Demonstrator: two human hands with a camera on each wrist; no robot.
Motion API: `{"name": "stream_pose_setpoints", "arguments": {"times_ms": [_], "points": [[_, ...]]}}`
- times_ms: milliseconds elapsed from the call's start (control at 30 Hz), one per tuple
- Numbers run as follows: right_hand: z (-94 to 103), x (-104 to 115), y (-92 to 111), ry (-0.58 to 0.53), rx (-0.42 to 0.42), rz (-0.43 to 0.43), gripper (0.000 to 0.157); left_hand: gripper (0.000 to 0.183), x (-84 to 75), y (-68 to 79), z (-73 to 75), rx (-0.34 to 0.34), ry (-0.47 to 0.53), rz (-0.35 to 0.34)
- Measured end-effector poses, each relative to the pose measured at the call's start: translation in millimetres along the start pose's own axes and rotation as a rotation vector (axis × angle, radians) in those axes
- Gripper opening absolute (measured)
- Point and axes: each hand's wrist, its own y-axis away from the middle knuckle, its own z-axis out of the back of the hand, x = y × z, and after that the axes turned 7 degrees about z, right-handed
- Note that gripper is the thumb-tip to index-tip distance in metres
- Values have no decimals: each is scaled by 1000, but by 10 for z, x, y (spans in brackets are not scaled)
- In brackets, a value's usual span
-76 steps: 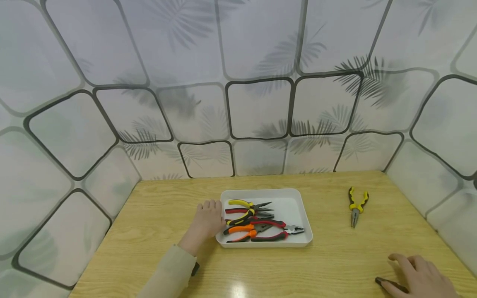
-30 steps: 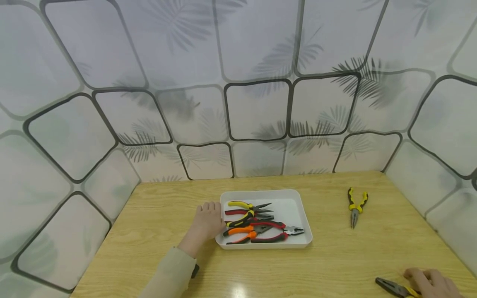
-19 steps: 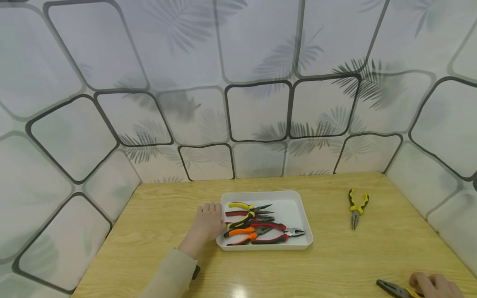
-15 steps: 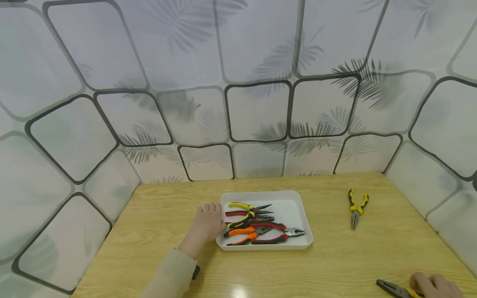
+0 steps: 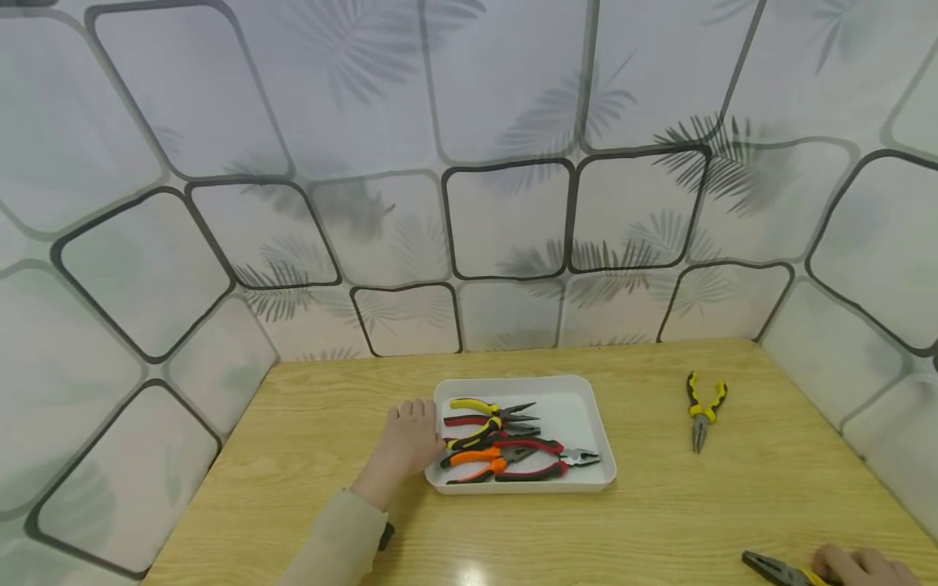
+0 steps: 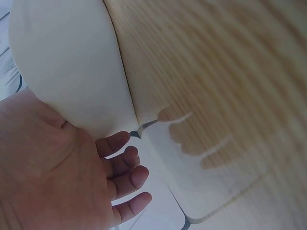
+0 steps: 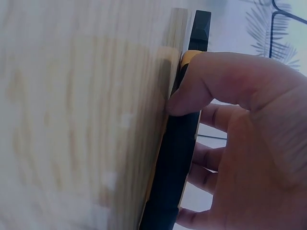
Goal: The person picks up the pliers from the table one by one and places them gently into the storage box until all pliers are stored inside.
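Observation:
My left hand [image 5: 410, 435] is at the left end of a white tray [image 5: 602, 480], its thumb hooked over the rim. In the left wrist view its fingers [image 6: 132, 177] bend loosely beside the tray's outer wall, and the thumb is hidden. Near the front right corner of the table, my right hand [image 5: 861, 566] grips pliers [image 5: 769, 564] with yellow and black handles. The right wrist view shows these pliers edge-on, the thumb [image 7: 184, 93] pressed on the near side and fingers behind. Their dark nose points left in the head view.
Several pliers lie in the tray: yellow-black long-nose pliers [image 5: 476, 403], orange-black pliers [image 5: 479, 456] and red-black pliers [image 5: 560, 470]. Another yellow-black pair of long-nose pliers [image 5: 700, 419] lies on the wooden table [image 5: 659, 521] to the right. Patterned walls [image 5: 513, 313] enclose the table's back and sides.
My right hand has drawn back toward the near right, from over the pliers to their handles, uncovering the nose. The pliers stay about where they were. My left hand and the tray have not moved.

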Motion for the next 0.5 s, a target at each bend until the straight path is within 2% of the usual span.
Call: {"name": "stream_pose_setpoints", "arguments": {"times_ms": [100,267,500], "points": [[-10,3,12,8,-48,15,31,47,4,2,2,-3,-4,0],[15,43,14,41,-49,52,28,48,7,14,18,-11,-8,-2],[26,19,9,53,-83,129,44,49,-2,0,1,-11,-4,0]]}}
